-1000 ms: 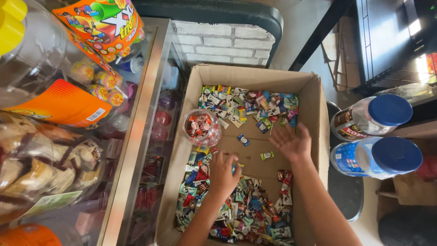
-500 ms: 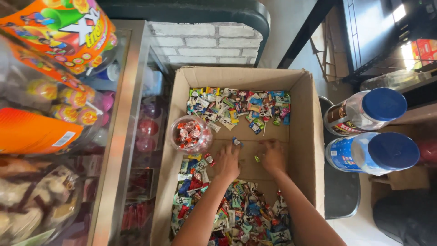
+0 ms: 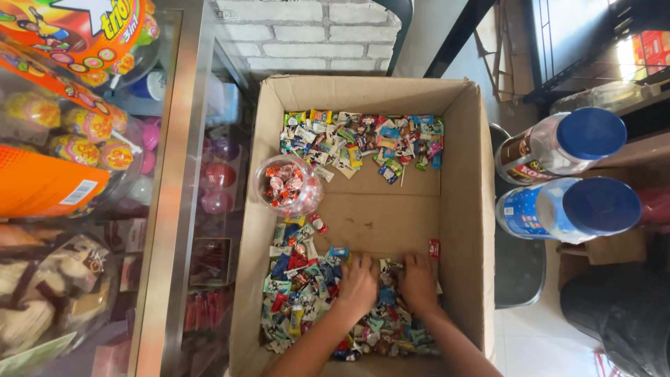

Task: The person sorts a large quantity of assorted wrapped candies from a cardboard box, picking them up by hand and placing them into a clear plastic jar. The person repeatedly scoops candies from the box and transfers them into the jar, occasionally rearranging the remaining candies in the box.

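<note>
Resting palm down in the big brown cardboard box, both hands lie on the near heap of small bright wrapped sweets. The left hand has its fingers spread a little and pressed onto the wrappers. The right hand sits just beside it, fingers curled down into the heap. Neither one pinches a single sweet that can be seen; they look flat, like hands that rake or gather a pile.

A second heap of the same kind of sweets lies at the far end of the box. Bare cardboard shows between the two heaps, so the sweets seem kept in two groups. A small clear round tub with red and silver sweets inside stands upright by the left wall of the box, near enough for the hands to reach.

Outside the box on the right, two big clear plastic jars with blue lids lie on their sides. On the left is a glass shelf case with snack bags and bright toys.
</note>
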